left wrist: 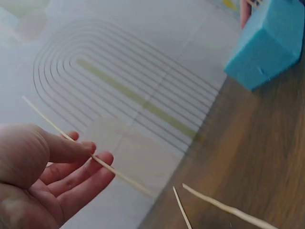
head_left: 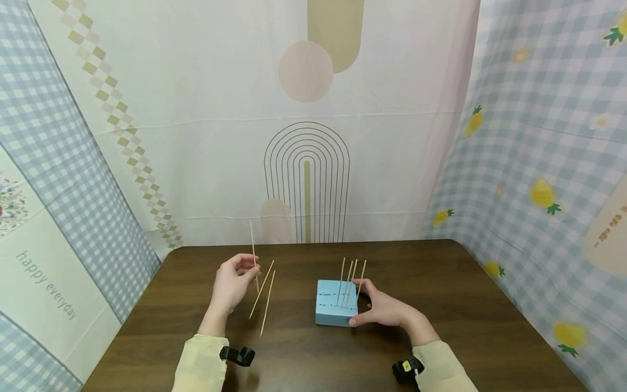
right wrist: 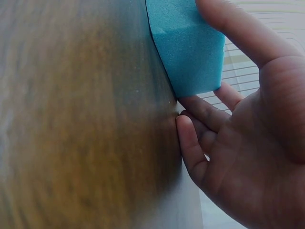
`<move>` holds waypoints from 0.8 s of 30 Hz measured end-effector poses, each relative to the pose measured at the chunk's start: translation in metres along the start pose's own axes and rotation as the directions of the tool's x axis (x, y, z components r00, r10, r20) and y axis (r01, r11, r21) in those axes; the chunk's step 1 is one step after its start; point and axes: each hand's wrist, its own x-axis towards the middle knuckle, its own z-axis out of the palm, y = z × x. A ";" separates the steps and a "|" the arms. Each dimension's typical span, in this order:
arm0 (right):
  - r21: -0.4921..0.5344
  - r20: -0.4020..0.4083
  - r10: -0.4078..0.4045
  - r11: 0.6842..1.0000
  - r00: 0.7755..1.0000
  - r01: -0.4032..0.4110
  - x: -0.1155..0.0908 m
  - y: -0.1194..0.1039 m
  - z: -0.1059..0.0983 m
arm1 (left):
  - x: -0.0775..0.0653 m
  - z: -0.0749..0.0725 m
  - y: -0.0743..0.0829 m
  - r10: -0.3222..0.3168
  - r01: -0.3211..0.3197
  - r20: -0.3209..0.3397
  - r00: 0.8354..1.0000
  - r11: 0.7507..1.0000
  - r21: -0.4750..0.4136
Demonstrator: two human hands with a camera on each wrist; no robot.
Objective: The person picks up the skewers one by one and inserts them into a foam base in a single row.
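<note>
In the head view my left hand (head_left: 232,284) pinches a thin wooden skewer (head_left: 252,238) between thumb and fingers, and the stick stands nearly upright. The left wrist view shows this skewer (left wrist: 125,177) crossing the fingertips. A light blue foam block (head_left: 334,317) sits on the table to the right, with several skewers (head_left: 342,272) standing in its right part. My right hand (head_left: 389,310) grips the block's right side, thumb at the near corner and fingers behind. Seen from the right wrist, the thumb lies over the foam block (right wrist: 190,62) and other fingers rest by the tabletop.
Two loose skewers, a near one (head_left: 267,305) and a far one (head_left: 259,296), lie on the brown wooden table (head_left: 303,359) just right of the left hand. A printed cloth (head_left: 220,163) hangs behind the table, with checked cloths at both sides.
</note>
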 end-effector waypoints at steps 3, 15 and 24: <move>0.000 0.001 0.001 1.000 1.000 -0.001 0.000 0.001 0.000 | -0.002 0.006 0.011 0.020 -0.019 0.015 1.000 0.996 -0.093; -0.011 0.000 0.009 1.000 1.000 -0.009 0.001 0.004 0.000 | -0.009 0.046 0.036 0.115 -0.096 0.092 0.989 0.977 -0.191; -0.018 0.000 0.013 1.000 1.000 -0.013 0.002 0.002 0.000 | -0.018 0.080 0.044 0.123 -0.073 0.212 0.970 0.971 -0.229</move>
